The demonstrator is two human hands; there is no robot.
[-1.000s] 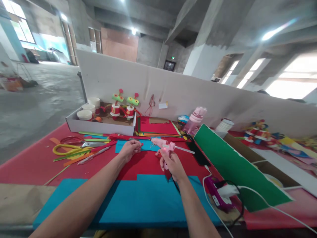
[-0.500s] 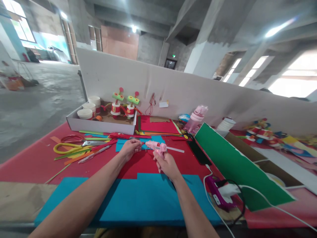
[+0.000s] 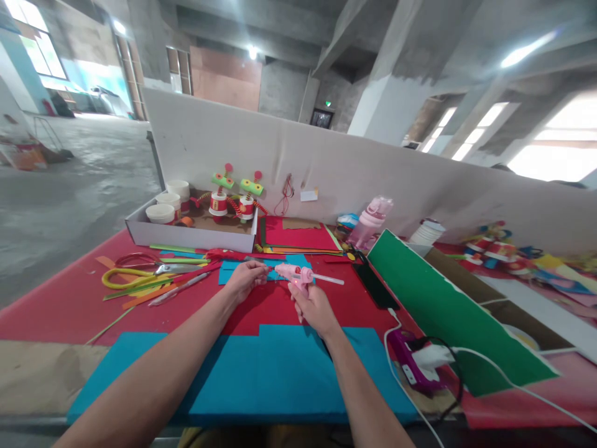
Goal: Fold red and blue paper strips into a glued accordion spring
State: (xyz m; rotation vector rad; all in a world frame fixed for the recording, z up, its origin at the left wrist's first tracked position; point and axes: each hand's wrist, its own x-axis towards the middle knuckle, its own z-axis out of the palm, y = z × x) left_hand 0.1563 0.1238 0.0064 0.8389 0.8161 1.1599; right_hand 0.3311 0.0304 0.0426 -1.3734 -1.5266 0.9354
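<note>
My right hand (image 3: 311, 306) is wrapped round the handle of a pink glue gun (image 3: 291, 272), with a clear glue stick (image 3: 329, 279) poking out of its back end. The gun's nozzle points left, toward my left hand (image 3: 248, 280). Thumb and fingertips of that hand are pinched on a small red piece (image 3: 270, 269) right at the nozzle; its kind is too small to make out. Under both hands lie a blue sheet (image 3: 228, 276) and the red table cover (image 3: 280, 308).
Yellow-handled scissors (image 3: 122, 278) and paper strips lie to the left. A white box (image 3: 191, 238) behind holds paper cups and two cup figures. At right are a phone (image 3: 374, 285), a purple power strip (image 3: 410, 361) with cables, and a green panel (image 3: 448, 311). A pink bottle (image 3: 370, 223) stands behind.
The glue gun has turned slightly, so the glue stick now slopes a little differently and its end sits a bit higher and further left. Both hands stay nearly in place.
</note>
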